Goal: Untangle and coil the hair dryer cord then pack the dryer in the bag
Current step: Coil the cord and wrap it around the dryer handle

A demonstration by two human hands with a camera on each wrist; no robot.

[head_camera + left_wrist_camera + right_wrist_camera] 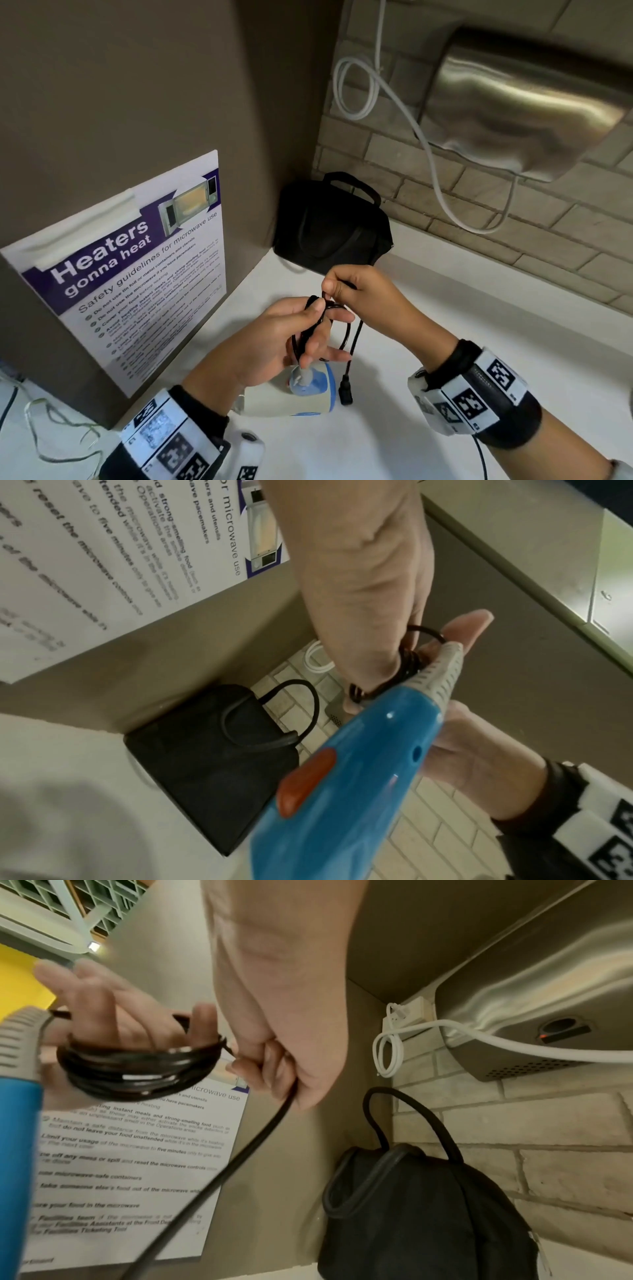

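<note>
Hair dryer (291, 397) — body largely hidden beneath the left hand (274, 339); poster (137, 274) fine print blurred; bag (428, 1218) base cut off — lower edge, right-wrist view.

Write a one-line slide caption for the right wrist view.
Right hand pinches the black cord beside the coil wound on the left hand; black bag waits below.

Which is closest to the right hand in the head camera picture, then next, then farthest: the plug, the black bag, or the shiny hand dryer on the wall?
From the right hand:
1. Black bag, just behind it in the corner.
2. Plug, dangling below, about as near; too close to call.
3. Hand dryer, high on the brick wall, upper right.
</note>
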